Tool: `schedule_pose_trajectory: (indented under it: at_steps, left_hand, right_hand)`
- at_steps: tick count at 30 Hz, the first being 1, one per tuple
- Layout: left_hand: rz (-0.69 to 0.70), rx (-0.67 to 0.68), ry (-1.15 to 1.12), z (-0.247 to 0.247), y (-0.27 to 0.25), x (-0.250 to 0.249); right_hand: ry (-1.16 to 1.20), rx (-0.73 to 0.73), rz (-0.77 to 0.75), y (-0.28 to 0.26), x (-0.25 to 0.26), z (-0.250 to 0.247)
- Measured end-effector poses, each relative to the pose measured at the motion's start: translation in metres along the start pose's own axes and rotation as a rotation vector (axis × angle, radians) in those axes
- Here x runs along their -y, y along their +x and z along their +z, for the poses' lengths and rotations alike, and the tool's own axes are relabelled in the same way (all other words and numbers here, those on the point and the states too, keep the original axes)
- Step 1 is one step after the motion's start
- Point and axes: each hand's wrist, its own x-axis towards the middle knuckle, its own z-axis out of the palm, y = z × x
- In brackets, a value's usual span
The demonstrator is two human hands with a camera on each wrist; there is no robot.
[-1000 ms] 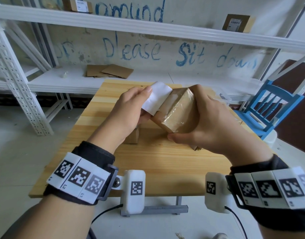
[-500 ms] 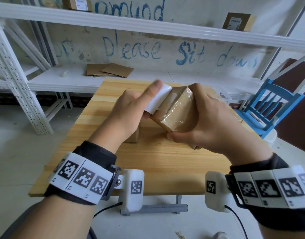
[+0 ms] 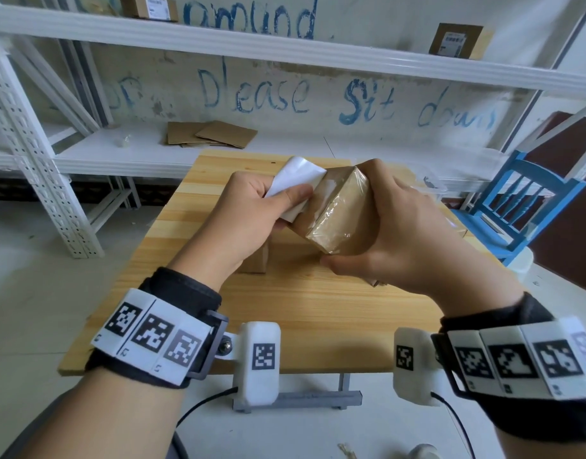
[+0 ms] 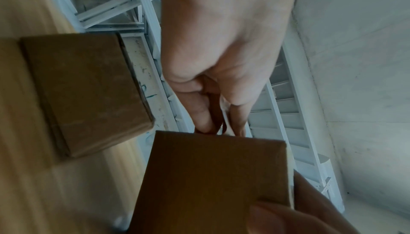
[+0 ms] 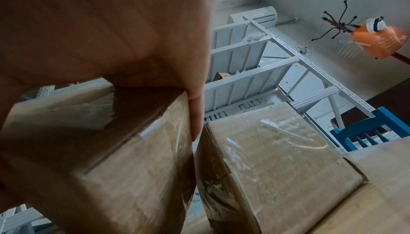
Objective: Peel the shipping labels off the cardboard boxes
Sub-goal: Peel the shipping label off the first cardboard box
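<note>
One white label curls half off the taped box we hold above the table; our left hand pinches it on the box's left, our right hand clamps the box, so we judge the pull runs leftward.

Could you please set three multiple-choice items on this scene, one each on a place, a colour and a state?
1. Where is the box being peeled?
A. on the shelf
B. in the right hand, above the table
C. on the chair

2. What colour is the chair?
A. blue
B. red
C. green

3. What state is the label in?
A. stuck flat
B. lying on the table
C. partly peeled, pinched by the left hand

Key: B, the right hand grips it off the table; A, its frame is blue; C, it curls away from the box.
</note>
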Motion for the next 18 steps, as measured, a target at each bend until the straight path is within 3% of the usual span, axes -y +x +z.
schedule_pose_trajectory:
  at_steps: [18]
  left_hand:
    - [-0.056, 0.057, 0.087, -0.011, 0.001, -0.006]
  right_hand:
    - [-0.008, 0.009, -0.032, 0.0, 0.001, 0.002]
